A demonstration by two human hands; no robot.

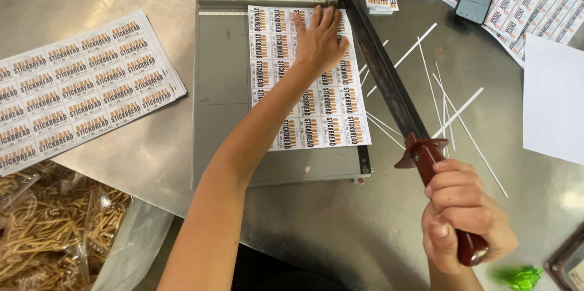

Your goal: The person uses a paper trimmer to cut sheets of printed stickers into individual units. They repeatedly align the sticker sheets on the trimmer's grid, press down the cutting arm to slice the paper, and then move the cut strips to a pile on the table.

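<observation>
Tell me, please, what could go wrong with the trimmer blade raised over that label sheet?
The left hand presses the label sheet with fingertips close to the cutting edge, so the blade arm that the right hand grips could nick them. The sheet may shift and cut crooked. Trimmed paper strips might slide under it.

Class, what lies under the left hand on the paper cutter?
A printed label sheet lies under the left hand, on the grey cutter base. The labels beneath the palm are hidden.
</observation>
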